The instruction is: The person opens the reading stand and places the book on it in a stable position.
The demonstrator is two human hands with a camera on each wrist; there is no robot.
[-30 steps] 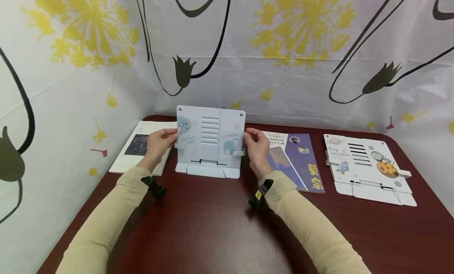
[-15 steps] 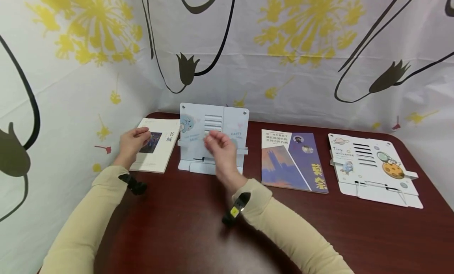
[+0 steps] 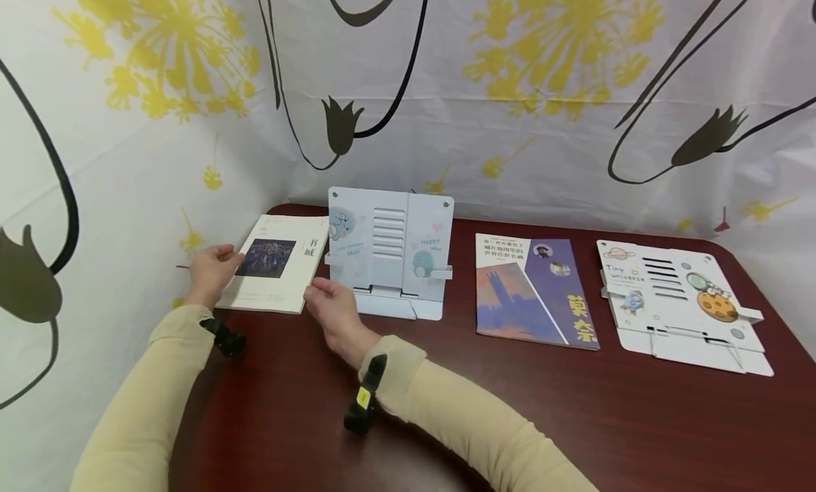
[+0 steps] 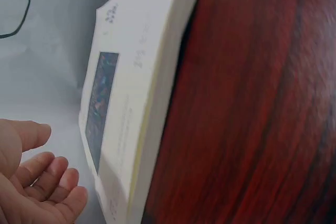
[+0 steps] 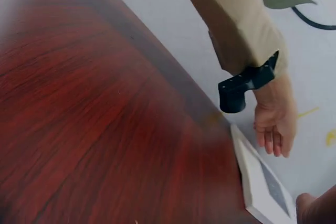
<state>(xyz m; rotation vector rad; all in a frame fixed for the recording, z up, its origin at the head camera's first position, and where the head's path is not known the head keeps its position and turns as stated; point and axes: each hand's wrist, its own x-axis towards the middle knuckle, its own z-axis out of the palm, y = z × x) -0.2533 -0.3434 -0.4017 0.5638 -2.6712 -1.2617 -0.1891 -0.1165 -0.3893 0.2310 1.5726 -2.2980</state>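
A white book [image 3: 287, 269] with a dark picture on its cover lies flat at the left of the table. My left hand [image 3: 213, 272] is at its left edge, thumb and loosely bent fingers apart. In the left wrist view, that hand [image 4: 42, 177] holds nothing and a gap separates it from the book [image 4: 139, 77]. At the book's right edge is my right hand [image 3: 338, 311], fingers loosely bent; whether it touches the book is unclear. Just right of the book stands a white book stand [image 3: 389, 255] with blue cartoon prints, tilted upright, with neither hand on it.
A purple and white magazine [image 3: 535, 290] lies flat right of the upright stand. Farther right lies a second white book stand [image 3: 682, 304], with planet prints, at a low angle. A patterned cloth [image 3: 408, 124] hangs behind the dark red table [image 3: 510, 407].
Both hands have let go of the upright book stand and moved left to either side of the white book. The right hand crossed in front of the stand.
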